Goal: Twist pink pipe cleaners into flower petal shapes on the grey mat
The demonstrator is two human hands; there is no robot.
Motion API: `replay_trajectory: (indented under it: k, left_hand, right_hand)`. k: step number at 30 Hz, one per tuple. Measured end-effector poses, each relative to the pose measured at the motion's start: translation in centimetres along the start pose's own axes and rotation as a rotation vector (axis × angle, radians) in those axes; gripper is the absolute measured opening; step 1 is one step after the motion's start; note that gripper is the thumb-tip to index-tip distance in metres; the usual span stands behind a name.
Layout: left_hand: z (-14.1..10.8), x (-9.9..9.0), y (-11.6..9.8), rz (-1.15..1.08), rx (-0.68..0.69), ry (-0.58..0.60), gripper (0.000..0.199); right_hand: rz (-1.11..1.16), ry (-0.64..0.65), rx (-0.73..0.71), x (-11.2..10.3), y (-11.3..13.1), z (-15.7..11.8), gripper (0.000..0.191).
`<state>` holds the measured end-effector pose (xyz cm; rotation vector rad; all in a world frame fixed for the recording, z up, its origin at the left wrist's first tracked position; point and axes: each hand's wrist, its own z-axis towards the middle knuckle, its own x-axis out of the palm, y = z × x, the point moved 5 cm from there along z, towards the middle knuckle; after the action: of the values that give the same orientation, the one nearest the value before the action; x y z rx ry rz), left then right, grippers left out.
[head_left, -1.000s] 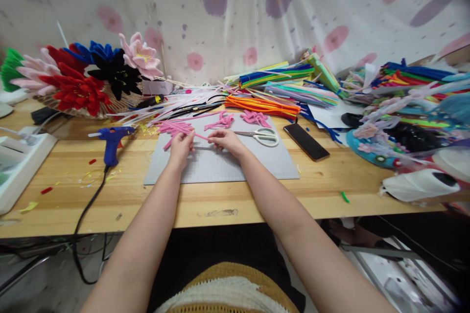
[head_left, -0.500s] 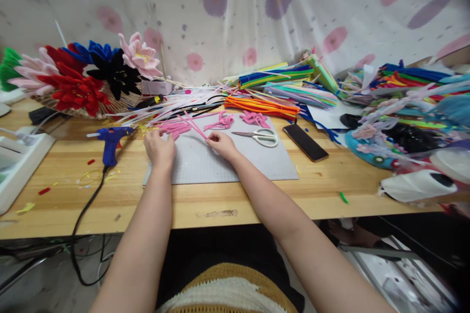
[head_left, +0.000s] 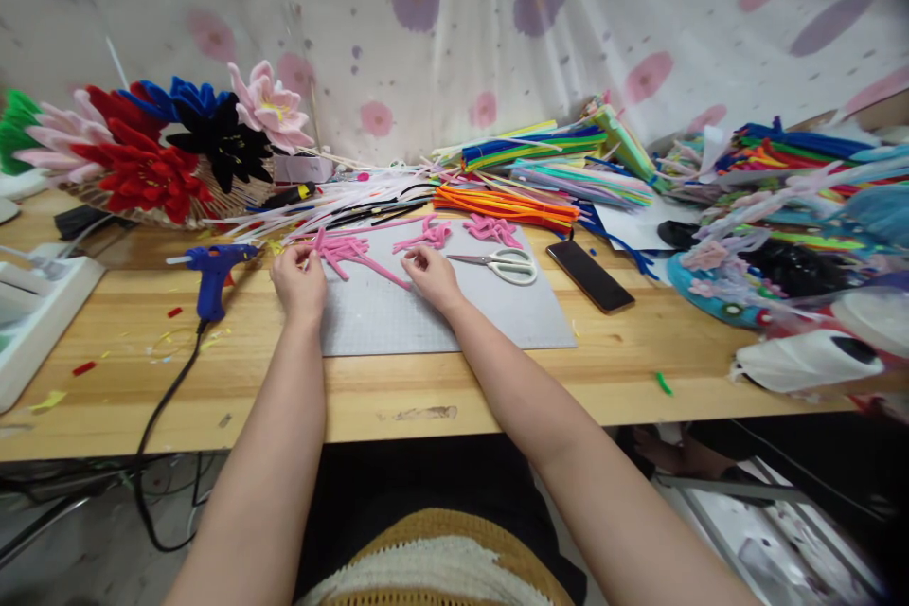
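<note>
My left hand (head_left: 299, 284) is closed in a pinch on a pink pipe cleaner (head_left: 319, 240) at the left side of a grey cutting mat (head_left: 383, 327). Beside its fingers lies a loose bunch of pink pipe cleaners (head_left: 345, 249). One longer pink strand (head_left: 383, 273) slants from that bunch to the near side of my right hand (head_left: 431, 278). That hand's fingers are curled together; what they hold, if anything, is hidden. Two bent pink pipe-cleaner pieces (head_left: 433, 233) (head_left: 492, 229) rest along the mat's far edge. Scissors (head_left: 501, 265) with pale handles lie right of my right hand.
A blue glue gun (head_left: 213, 279) with a black cord lies left of the mat. Behind it are pipe-cleaner flowers (head_left: 152, 180). Orange pipe cleaners (head_left: 504, 206) and other bundles line the back. A phone (head_left: 589, 275) and white spool (head_left: 806, 360) are on the right.
My left hand has shifted slightly left, uncovering more of the pink bunch. The two crossed raised strands are gone from between my hands; one strand now lies lower. My right hand has risen slightly.
</note>
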<state>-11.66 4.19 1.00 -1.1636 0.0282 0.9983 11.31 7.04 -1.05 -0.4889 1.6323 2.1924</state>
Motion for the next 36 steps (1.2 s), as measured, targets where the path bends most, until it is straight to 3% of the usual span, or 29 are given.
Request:
replay_trajectory:
  k: [3, 6, 9, 11, 17, 22, 26, 36]
  left_hand:
    - [-0.6, 0.7, -1.2, -0.104, 0.012, -0.008, 0.015]
    - [-2.4, 2.9, -3.4, -0.319, 0.103, 0.223, 0.009]
    - [-5.0, 5.3, -5.3, -0.294, 0.189, 0.557, 0.008]
    - [-6.0, 6.0, -5.8, -0.272, 0.202, 0.641, 0.005]
    - [-5.5, 6.1, -4.6, -0.341, 0.087, 0.567, 0.009]
    - [-5.6, 6.4, -4.3, -0.315, 0.091, 0.62, 0.015]
    - [-5.8, 6.6, -4.4, -0.313, 0.101, 0.643, 0.019]
    - [-5.4, 5.0, -5.3, -0.079, 0.16, 0.483, 0.019]
  right_hand:
    - [0.15, -0.056, -0.004, -0.4, 0.1, 0.2, 0.019]
    - [0.352, 0.044, -0.022, 0.4, 0.6, 0.2, 0.022]
    - [0.484, 0.173, -0.031, 1.3, 1.0, 0.0, 0.026]
    - [0.54, 0.208, -0.015, 1.4, 1.0, -0.1, 0.026]
    - [0.75, 0.277, 0.061, 1.1, 0.8, 0.0, 0.039]
    - [0.651, 0.338, 0.122, 1.9, 0.8, -0.3, 0.019]
    - [0.579, 0.325, 0.083, 2.2, 0.9, -0.4, 0.017]
    - [0.499, 0.224, 0.086, 1.7, 0.5, 0.0, 0.025]
